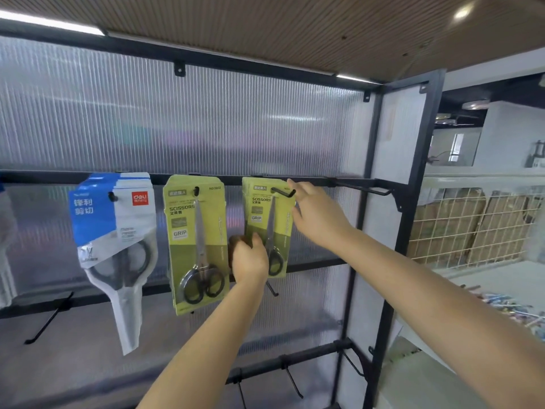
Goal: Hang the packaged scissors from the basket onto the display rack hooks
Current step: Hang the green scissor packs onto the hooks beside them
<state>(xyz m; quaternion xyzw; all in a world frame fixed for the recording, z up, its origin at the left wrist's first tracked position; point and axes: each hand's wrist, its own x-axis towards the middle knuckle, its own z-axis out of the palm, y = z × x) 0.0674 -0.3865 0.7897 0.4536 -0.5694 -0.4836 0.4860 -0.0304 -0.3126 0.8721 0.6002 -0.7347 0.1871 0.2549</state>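
So I'm looking at the display rack (373, 184) here, black metal bars over a ribbed translucent plastic back panel (206, 122) that fills most of the frame. Middle of the frame, the right-hand green scissors pack (262, 214) hangs on a black wire hook (283, 192), and both of my hands are on it. The left hand (249, 261) grips the pack's lower left corner, fingers curled round the edge, thumb on the front. The right hand (317, 215) is at the pack's upper right edge beside the hook tip, fingers fairly straight and blurred (can't tell if it's pinching or just touching the card).

The pack is flat yellow-green card with a darker green lower band, reading "SCISSORS" and "GRIP"; the scissors have steel blades and black oval handles. Left of it hangs a matching green scissors pack (196, 243) with "NO.5802" at the top. Further left is a glossy blue-and-white pouch (113, 231), tapering to a point, with a red "deli" logo and Chinese characters. An empty hook (364, 188) sticks out at centre right. Behind that, right of frame, a white wire mesh panel (472, 222) fronts cardboard boxes.
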